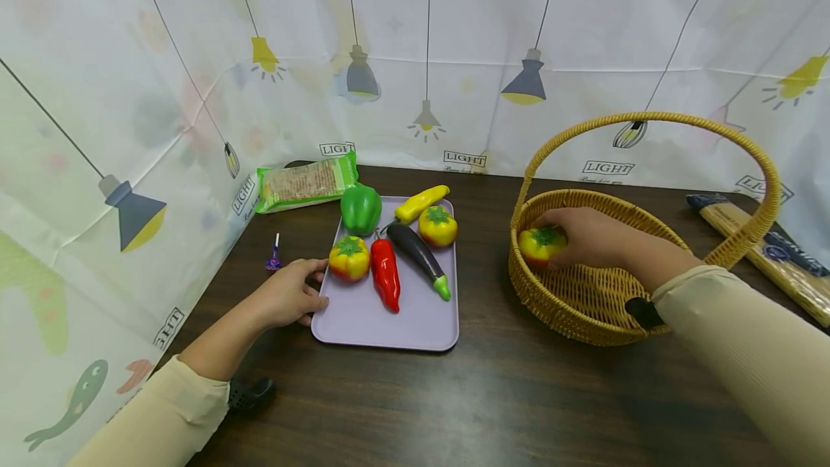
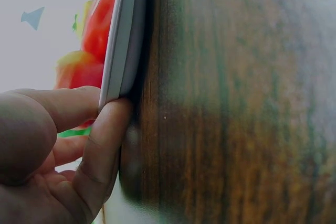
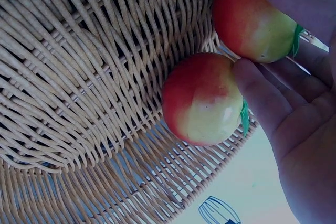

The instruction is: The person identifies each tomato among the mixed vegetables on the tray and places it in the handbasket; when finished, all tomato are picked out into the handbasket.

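At the left, my left hand (image 1: 293,296) pinches the near-left rim of a pale purple tray (image 1: 421,326), with a thumb and finger on either side of the edge in the left wrist view. On the tray lie a green bell pepper (image 1: 360,209), a red chili pepper (image 1: 385,276), an eggplant (image 1: 418,251), a yellow pepper (image 1: 423,202) and two red-and-yellow tomatoes. Inside a wicker basket (image 1: 541,300), my right hand (image 1: 593,236) grips a red-and-yellow tomato (image 3: 257,22) with a green leafy top. A second tomato (image 3: 202,100) sits beside its fingers.
Behind the tray lies a green-edged packet (image 1: 308,184). A purple-wrapped lollipop (image 1: 274,260) is left of the tray. The basket's tall arched handle (image 1: 648,117) rises over my right hand. A long pasta-like package (image 1: 768,243) lies at the right, partly behind the handle.
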A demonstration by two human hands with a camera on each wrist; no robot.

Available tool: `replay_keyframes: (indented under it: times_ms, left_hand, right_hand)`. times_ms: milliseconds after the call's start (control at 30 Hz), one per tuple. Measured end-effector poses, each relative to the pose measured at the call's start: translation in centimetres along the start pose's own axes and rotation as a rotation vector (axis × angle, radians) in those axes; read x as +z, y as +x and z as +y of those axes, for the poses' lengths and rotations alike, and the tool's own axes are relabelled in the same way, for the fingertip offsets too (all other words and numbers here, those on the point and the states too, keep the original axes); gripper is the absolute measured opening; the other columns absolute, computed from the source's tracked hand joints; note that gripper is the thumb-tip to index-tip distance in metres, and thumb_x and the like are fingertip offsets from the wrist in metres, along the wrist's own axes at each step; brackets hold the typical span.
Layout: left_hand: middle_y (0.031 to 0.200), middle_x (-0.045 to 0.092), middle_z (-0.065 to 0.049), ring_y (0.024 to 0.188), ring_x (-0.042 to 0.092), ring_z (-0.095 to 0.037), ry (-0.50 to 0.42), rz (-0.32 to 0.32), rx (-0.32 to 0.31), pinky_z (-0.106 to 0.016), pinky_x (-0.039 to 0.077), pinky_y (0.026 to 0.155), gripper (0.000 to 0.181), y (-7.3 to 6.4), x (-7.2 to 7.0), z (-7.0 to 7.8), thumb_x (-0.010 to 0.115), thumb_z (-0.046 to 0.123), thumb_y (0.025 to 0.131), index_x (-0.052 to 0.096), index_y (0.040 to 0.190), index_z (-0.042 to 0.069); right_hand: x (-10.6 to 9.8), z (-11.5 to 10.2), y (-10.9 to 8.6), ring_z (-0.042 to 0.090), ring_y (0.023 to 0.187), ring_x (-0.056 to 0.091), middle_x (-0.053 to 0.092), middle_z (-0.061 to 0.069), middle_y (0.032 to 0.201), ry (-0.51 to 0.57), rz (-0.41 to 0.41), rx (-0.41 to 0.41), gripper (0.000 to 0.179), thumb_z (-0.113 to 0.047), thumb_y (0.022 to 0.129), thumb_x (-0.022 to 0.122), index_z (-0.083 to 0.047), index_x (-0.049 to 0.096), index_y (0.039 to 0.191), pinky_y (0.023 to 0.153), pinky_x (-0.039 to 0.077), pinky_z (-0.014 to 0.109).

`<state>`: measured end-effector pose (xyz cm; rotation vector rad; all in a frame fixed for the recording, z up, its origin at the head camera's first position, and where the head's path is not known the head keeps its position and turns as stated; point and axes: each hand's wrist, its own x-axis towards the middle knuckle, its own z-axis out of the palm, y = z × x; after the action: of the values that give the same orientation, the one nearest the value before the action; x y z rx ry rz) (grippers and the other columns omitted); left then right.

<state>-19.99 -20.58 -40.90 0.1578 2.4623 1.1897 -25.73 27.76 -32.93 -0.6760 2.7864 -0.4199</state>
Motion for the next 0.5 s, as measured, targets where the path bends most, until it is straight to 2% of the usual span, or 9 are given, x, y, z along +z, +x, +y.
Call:
replay_keyframes:
  times_ms: [500]
  left_hand:
    - [0.133, 0.048, -0.021, 0.090, 0.063, -0.022, 0.005, 0.004, -0.010, -0.036, 0.062, 0.062, 0.075, 0.00, -0.02, -0.04, 0.073, 0.002, 0.092, 0.033, 0.155, -0.005]
  right_hand:
    - [-0.42, -0.34, -0.29, 0.037, 0.117, 0.057, 0.059, 0.020, 0.133, 0.007, -0.002, -0.003, 0.068, -0.023, 0.082, 0.087, -0.003, 0.058, 0.140, 0.099, 0.047, 0.059]
